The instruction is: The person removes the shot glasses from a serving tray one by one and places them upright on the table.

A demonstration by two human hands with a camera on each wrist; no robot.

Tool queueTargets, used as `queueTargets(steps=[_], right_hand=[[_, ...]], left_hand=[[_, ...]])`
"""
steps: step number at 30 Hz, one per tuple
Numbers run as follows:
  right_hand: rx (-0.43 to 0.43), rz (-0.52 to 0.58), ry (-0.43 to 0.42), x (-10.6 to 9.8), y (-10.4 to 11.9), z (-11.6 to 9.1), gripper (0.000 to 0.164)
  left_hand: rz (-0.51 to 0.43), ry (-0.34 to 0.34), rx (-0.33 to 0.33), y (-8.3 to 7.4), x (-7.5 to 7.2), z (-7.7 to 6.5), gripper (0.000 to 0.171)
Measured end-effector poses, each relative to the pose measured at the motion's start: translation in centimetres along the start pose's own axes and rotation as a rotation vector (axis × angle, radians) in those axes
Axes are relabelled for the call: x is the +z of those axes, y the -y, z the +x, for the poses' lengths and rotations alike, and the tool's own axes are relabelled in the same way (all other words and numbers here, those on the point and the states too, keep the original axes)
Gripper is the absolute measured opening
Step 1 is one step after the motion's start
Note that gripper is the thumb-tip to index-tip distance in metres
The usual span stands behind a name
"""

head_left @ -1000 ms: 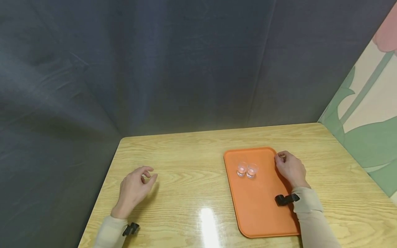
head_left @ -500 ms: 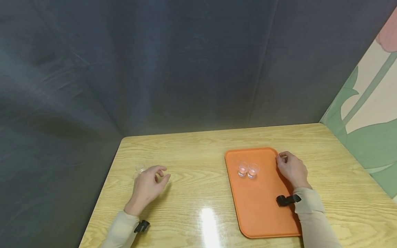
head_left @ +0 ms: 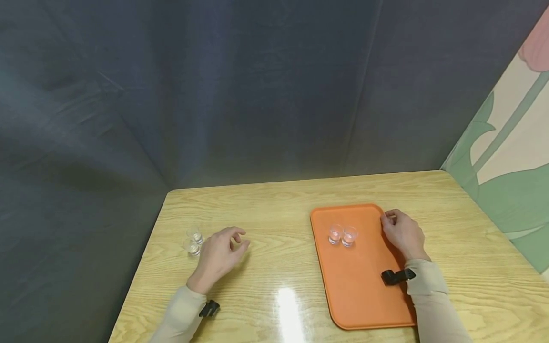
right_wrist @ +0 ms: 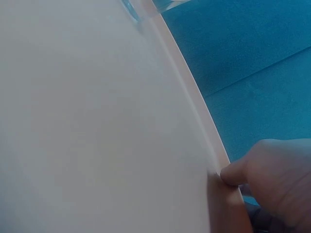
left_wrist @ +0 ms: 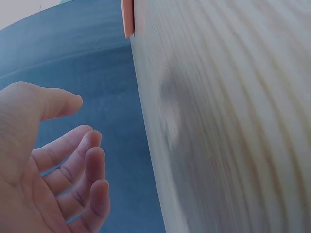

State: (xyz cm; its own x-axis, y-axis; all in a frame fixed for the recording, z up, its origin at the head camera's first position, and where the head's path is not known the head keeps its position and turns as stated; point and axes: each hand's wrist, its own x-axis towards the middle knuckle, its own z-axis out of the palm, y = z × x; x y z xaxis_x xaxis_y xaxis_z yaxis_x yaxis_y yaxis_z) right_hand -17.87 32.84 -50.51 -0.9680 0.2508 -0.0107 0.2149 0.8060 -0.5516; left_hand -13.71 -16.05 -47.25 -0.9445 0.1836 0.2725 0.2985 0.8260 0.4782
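Note:
My left hand (head_left: 220,255) hovers over the left half of the table with loosely bent fingers and nothing between them; in the left wrist view the thumb and fingertips (left_wrist: 95,162) stand apart. Just left of it, two small clear glasses (head_left: 194,247) stand close together on the wood. An orange tray (head_left: 364,290) lies on the right side, bearing two more small glasses (head_left: 348,237) side by side near its far end. My right hand (head_left: 403,233) grips the tray's right rim near the far corner, thumb (right_wrist: 232,174) on the rim; its other fingers are mostly hidden.
The wood-grain table (head_left: 266,214) is bordered by a dark curtain (head_left: 274,95) at the back and left. A wall with a flower pattern (head_left: 510,157) rises on the right. Glare (head_left: 289,309) shines near the front.
My left hand has moved to the right, uncovering the two glasses on the table to its left. My right hand stays at the tray's rim, and the tray has not visibly shifted.

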Motion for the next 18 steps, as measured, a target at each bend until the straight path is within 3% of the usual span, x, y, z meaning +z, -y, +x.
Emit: queueTargets(steps=[6, 18], right_hand=[[-0.016, -0.007, -0.011, 0.1, -0.2, 0.1, 0.045], [-0.009, -0.011, -0.018, 0.2, -0.2, 0.1, 0.045]], left_hand=[[-0.007, 0.038, 0.002, -1.0, 0.7, 0.4, 0.028], [-0.009, 0.075, 0.071, -2.9, 2.3, 1.2, 0.027]])
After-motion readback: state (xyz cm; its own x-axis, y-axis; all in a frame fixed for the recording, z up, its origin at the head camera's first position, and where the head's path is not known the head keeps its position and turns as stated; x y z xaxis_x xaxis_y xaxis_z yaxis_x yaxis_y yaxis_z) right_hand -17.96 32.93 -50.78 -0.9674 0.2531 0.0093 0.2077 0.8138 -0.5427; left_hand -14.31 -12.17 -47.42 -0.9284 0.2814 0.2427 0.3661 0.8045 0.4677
